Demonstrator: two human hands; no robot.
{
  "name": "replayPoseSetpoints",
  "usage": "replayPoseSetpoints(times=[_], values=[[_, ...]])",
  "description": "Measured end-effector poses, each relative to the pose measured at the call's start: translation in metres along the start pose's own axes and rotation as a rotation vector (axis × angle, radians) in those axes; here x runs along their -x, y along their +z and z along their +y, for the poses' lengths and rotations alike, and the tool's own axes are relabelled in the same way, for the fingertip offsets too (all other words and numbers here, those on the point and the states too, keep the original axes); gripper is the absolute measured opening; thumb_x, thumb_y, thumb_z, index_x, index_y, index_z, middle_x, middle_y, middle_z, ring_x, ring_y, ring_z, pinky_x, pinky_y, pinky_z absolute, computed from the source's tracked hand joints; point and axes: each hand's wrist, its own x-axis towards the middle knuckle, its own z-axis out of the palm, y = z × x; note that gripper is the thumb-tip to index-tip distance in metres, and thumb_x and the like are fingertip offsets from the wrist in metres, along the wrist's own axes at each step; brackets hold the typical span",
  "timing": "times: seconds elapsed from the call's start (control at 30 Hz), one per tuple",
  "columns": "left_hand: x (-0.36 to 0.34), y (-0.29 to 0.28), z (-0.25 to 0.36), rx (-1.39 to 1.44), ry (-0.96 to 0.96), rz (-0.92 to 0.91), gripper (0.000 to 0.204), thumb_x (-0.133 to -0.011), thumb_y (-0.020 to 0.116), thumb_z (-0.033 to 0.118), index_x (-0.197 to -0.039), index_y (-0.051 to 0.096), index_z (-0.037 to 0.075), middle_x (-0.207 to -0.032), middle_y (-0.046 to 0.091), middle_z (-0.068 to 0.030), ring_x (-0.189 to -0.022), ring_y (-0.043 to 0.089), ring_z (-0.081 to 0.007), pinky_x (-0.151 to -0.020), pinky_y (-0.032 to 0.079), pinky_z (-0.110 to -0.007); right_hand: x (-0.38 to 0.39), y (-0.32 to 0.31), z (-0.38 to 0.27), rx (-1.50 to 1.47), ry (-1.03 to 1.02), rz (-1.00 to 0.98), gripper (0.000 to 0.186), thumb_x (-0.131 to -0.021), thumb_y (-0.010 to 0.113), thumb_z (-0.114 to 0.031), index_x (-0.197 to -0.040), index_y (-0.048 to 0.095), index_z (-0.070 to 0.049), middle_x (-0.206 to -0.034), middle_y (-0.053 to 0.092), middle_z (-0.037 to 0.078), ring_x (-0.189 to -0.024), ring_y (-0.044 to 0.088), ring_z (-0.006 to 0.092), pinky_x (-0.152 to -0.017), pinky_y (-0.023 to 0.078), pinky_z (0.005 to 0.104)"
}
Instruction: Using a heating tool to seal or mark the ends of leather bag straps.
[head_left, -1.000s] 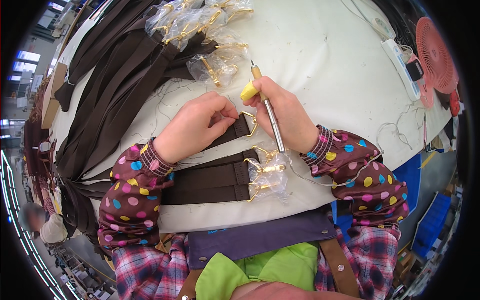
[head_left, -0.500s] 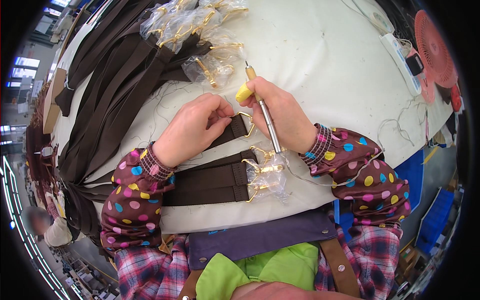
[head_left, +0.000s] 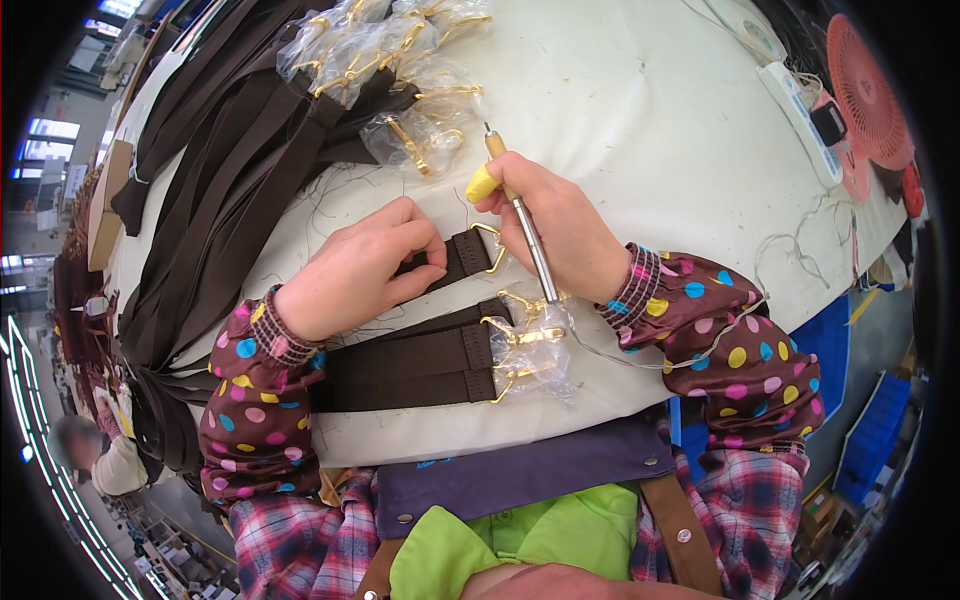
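Note:
My left hand (head_left: 365, 265) has its fingers curled on a dark brown strap (head_left: 462, 255), just behind its stitched end with a gold metal ring (head_left: 495, 245). My right hand (head_left: 550, 225), with a yellow cover (head_left: 480, 183) on one finger, holds a pen-like tool (head_left: 532, 250) with a steel barrel, wooden collar and thin tip pointing away from me, attached to a wire. Nearer me lie more straps (head_left: 400, 370) with gold hardware (head_left: 530, 336) in clear plastic. A pile of straps (head_left: 210, 210) and bagged gold hardware (head_left: 365, 60) lies at the back left.
The pale work table (head_left: 620, 90) carries a white power strip (head_left: 800, 125), a pink fan (head_left: 866, 90) and loose wires at the right. A cardboard piece (head_left: 110, 200) stands at the left. A blue bin (head_left: 865, 435) is beyond the table at right. A co-worker (head_left: 105, 460) is at far left.
My left hand has slid left and slightly toward me along the strap, away from its ringed end. My right hand and tool have shifted slightly left.

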Motion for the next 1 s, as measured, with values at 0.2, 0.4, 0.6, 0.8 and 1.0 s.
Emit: replayPoseSetpoints(times=[0.2, 0.4, 0.6, 0.8, 1.0], values=[[0.005, -0.003, 0.007, -0.217, -0.093, 0.243, 0.010, -0.083, 0.064, 0.011, -0.091, 0.059, 0.007, -0.088, 0.055, -0.0099, -0.073, 0.059, -0.0272, -0.066, 0.048, -0.036, -0.001, 0.000, -0.005, -0.005, 0.073, 0.042, 0.017, -0.089, 0.050, 0.004, -0.105, 0.051, -0.002, -0.087, 0.061, 0.008, -0.079, 0.060, 0.0159, -0.069, 0.048, 0.0263], [-0.011, 0.016, 0.011, 0.218, -0.109, 0.216, 0.014, -0.082, 0.066, 0.004, -0.093, 0.057, 0.001, -0.083, 0.059, -0.0105, -0.069, 0.061, -0.0202, -0.062, 0.049, -0.031, -0.005, -0.012, -0.012, -0.046, -0.020, 0.104, 0.025, -0.095, 0.054, -0.010, -0.118, 0.051, 0.002, -0.089, 0.061, 0.007, -0.079, 0.056, 0.0123, -0.070, 0.046, 0.0244], [-0.016, 0.020, 0.012, 0.200, -0.091, 0.232, 0.012, -0.081, 0.067, 0.005, -0.087, 0.058, 0.000, -0.080, 0.059, -0.0106, -0.068, 0.061, -0.0207, -0.062, 0.050, -0.031, 0.002, -0.013, -0.017, -0.181, 0.042, 0.066, 0.023, -0.094, 0.057, -0.013, -0.112, 0.054, 0.001, -0.083, 0.060, 0.004, -0.076, 0.052, 0.0085, -0.068, 0.043, 0.0226], [-0.018, 0.026, 0.011, 0.175, -0.087, 0.284, 0.010, -0.081, 0.066, 0.005, -0.083, 0.058, -0.001, -0.077, 0.060, -0.0111, -0.065, 0.062, -0.0209, -0.061, 0.051, -0.032, -0.002, -0.009, -0.017, -0.183, 0.172, 0.118, 0.020, -0.087, 0.062, -0.018, -0.089, 0.051, -0.002, -0.072, 0.060, 0.006, -0.063, 0.053, 0.0114, -0.057, 0.043, 0.0254], [-0.018, 0.023, 0.007, 0.217, -0.118, 0.240, 0.009, -0.081, 0.065, 0.004, -0.082, 0.059, -0.002, -0.075, 0.061, -0.0113, -0.065, 0.062, -0.0207, -0.061, 0.051, -0.031, -0.001, -0.008, -0.016, -0.165, 0.182, 0.059, 0.021, -0.085, 0.064, -0.017, -0.089, 0.050, -0.002, -0.073, 0.061, 0.008, -0.062, 0.055, 0.0143, -0.056, 0.044, 0.0274]])
